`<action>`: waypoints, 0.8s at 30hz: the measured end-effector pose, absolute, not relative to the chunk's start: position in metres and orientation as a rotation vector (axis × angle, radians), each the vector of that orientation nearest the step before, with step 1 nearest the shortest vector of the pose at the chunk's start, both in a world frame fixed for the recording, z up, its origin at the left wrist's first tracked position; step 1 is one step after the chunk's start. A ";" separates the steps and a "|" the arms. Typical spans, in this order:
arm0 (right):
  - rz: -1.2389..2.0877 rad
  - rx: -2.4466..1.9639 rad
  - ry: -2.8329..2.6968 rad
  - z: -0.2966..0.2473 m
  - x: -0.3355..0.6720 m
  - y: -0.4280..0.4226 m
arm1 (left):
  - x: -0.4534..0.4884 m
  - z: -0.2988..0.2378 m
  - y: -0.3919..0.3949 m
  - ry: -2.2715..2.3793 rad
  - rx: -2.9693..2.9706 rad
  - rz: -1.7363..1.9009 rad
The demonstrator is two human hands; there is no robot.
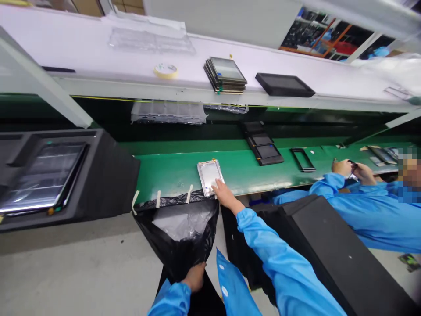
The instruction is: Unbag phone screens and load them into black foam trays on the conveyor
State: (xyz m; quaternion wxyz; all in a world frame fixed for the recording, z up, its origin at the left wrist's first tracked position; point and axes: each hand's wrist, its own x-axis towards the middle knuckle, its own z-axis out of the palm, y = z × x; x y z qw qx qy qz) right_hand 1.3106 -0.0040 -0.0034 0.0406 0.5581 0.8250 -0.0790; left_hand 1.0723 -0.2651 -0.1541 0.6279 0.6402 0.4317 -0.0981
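1. At the near edge of the green bench [171, 175]: one silver-framed panel [210, 177], flat on the surface, just behind the mouth of a black bag [179, 228].
2. On that panel's lower edge: fingertips of the right hand [224, 194], extended and touching. Right grip open, fingers straight, no visible closure around the panel.
3. Low in view, beside the bag's lower part: left hand [194, 277], fingers curled into the black plastic. Left grip closed on a fold of the bag.
4. Along the bench edge: strips of masking tape [158, 199] fixing the bag's rim, its mouth hanging open and down toward the grey floor [72, 267].
5. Farther along the bench, well apart from both hands: two dark tablets [265, 151] and one black frame [302, 159].
6. To the right, beyond the frame: a co-worker's hands [353, 171], in blue sleeves, around a small dark item, too small to identify.
7. On the shelf above: a stack of panels [225, 74], one black tablet [284, 84], a tape roll [166, 71] and a clear plastic tray [151, 39].
8. Left of the bag: a black case [62, 177] holding a large glass panel.
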 end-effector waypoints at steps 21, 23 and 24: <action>0.126 1.271 2.368 -0.027 1.293 0.039 | 0.926 -0.093 -0.269 1.439 1.440 -0.018; 0.178 1.269 2.360 -0.026 1.290 0.033 | 0.924 -0.089 -0.262 1.443 1.419 0.017; 0.188 1.279 2.350 -0.025 1.288 0.030 | 0.923 -0.087 -0.258 1.441 1.398 0.042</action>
